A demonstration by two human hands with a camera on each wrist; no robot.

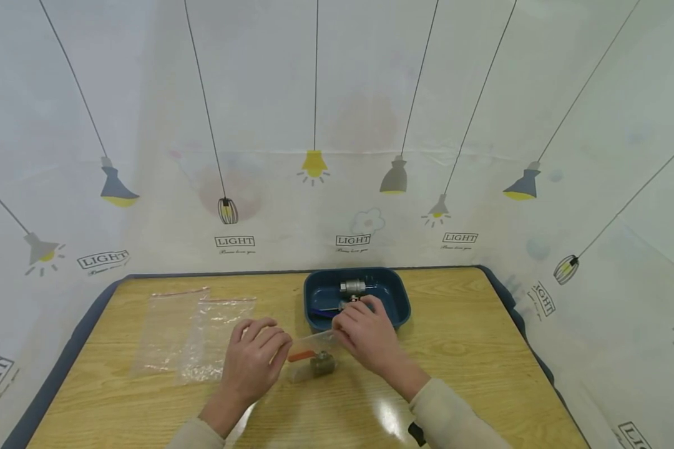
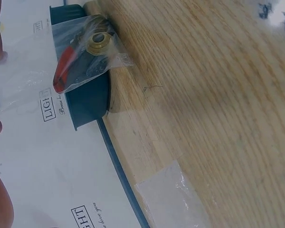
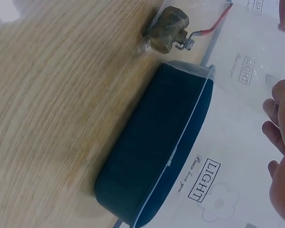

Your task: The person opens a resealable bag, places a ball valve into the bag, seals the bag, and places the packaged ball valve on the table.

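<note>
A clear zip bag hangs between my two hands, just in front of a dark blue tub. Inside the bag sits a brass ball valve with an orange-red lever. My left hand pinches the bag's upper left edge. The upper right edge is pinched by my right hand, which overlaps the tub's front in the head view. A red line runs along the bag's mouth in the right wrist view. The valve lies low in the bag.
In the tub are a silver metal valve and a blue-handled piece, partly covered by the right hand. Two flat clear zip bags overlap on the wooden table at left. A lamp-printed sheet stands behind the table.
</note>
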